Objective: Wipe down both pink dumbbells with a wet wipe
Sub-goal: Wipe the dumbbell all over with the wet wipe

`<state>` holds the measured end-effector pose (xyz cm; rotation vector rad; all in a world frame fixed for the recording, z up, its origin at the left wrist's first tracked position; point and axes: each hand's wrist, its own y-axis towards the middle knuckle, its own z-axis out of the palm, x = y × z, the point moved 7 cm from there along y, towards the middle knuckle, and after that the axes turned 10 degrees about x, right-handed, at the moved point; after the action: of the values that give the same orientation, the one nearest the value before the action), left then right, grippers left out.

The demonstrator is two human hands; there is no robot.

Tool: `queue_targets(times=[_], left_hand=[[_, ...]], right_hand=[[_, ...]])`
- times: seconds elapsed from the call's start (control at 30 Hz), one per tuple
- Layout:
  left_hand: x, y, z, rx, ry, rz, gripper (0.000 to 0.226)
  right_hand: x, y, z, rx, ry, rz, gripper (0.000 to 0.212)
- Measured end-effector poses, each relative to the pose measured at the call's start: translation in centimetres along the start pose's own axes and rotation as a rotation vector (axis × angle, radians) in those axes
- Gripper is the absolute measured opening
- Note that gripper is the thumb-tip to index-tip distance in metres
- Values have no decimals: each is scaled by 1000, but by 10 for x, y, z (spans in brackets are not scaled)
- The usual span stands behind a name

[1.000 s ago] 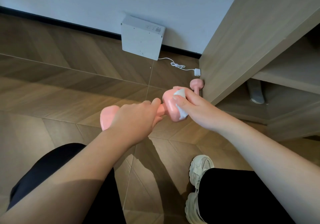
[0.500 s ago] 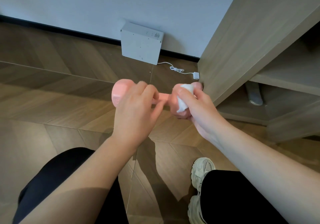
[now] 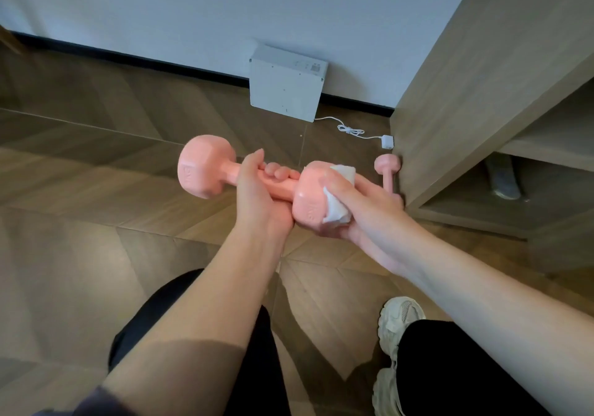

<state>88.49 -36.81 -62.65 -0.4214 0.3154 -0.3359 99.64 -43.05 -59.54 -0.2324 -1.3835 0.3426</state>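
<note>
Two hands, one item in work.

Fingers [image 3: 279,171] of the left hand [image 3: 257,200]: curled round the bar of a pink hex-headed dumbbell [image 3: 202,168] with a smooth coating, held roughly level in the air above the brown herringbone wooden floor [image 3: 96,197].

Fingers [image 3: 340,190] of the right hand [image 3: 366,213]: clenched on a folded white wet wipe [image 3: 334,213], pressing it over the right-hand head of that dumbbell.

Second pink dumbbell [image 3: 387,171]: on the floor just beside the foot of a light wooden cabinet [image 3: 482,94], possibly touching it; the right hand hides its lower end.

Behind: flat white box [image 3: 286,89] leaning on the wall, and a white cable with plug [image 3: 387,141].

Risks:
- A dampened coating may slip in the single supporting grip and fall toward the pale trainer [image 3: 398,322] below.
- The wipe may bunch and skip faces.
- The bar under the left palm is likely to go unwiped unless the grip shifts.
</note>
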Motion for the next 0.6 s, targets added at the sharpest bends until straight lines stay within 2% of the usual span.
queue_targets(times=[0.07,0.2,0.27,0.3,0.4,0.5,0.6], left_hand=[[-6,3,-3,-29,6,5,34],[-7,8,-7,-39,100,-4,31],[-4,9,-9,-42,132,-23,30],[-2,8,-9,-39,138,-36,30],[6,8,-8,-19,131,-79,30],[13,6,-9,-8,128,-103,29],[16,3,-10,-10,135,-111,29]], right_hand=[[6,-1,-4,-63,-203,-16,46],[27,-8,-20,-297,-652,-179,44],[42,-15,-16,-340,-751,-350,26],[49,-18,-15,-344,-770,-420,18],[65,-24,-22,-362,-708,-504,12],[65,-25,-23,-301,-602,-473,4],[55,-28,-17,-225,-520,-452,11]])
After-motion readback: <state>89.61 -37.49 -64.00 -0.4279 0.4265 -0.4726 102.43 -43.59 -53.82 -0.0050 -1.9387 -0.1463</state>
